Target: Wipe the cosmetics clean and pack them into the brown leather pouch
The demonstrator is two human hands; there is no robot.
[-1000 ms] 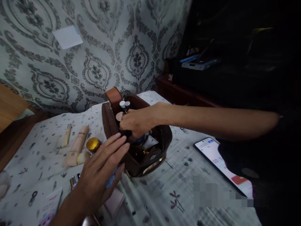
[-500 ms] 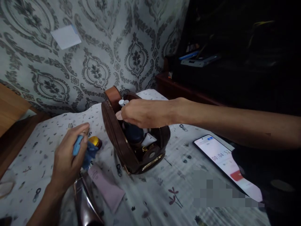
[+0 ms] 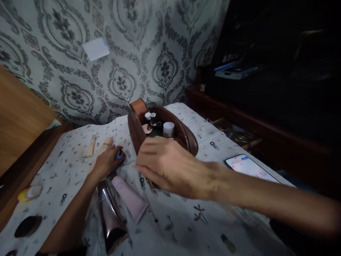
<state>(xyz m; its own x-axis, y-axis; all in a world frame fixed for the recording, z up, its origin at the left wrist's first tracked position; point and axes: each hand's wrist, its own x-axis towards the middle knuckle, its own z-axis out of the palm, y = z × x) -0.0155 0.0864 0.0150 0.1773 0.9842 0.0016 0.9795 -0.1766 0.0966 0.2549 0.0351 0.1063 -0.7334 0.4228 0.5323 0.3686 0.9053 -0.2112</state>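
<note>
My left hand (image 3: 110,160) lies low on the patterned cloth, its fingers closed round a small jar (image 3: 122,153) that shows a bit of amber and blue. Below that hand are a pink tube (image 3: 130,199) and a shiny brownish tube (image 3: 109,213). Beyond its knuckles lies a beige tube (image 3: 107,143), with a slim pale stick (image 3: 92,146) to the left. My right hand (image 3: 162,161) is in front of the open brown bag (image 3: 190,138), slightly blurred, fingers curled; what they hold is hidden. Inside the bag stand white-capped containers (image 3: 168,128) and small bottles (image 3: 153,117).
A lit phone (image 3: 250,167) lies right of the bag, partly behind my right forearm. At the left are a yellow round item (image 3: 29,193) and a dark oval item (image 3: 28,226). A patterned wall (image 3: 119,81) rises behind; an open drawer (image 3: 237,135) is at the right.
My right hand has come out of the bag's opening, down and toward me to its front. My left hand has lowered onto the small jar; the blue cloth-like thing there is now mostly hidden. The view has shifted.
</note>
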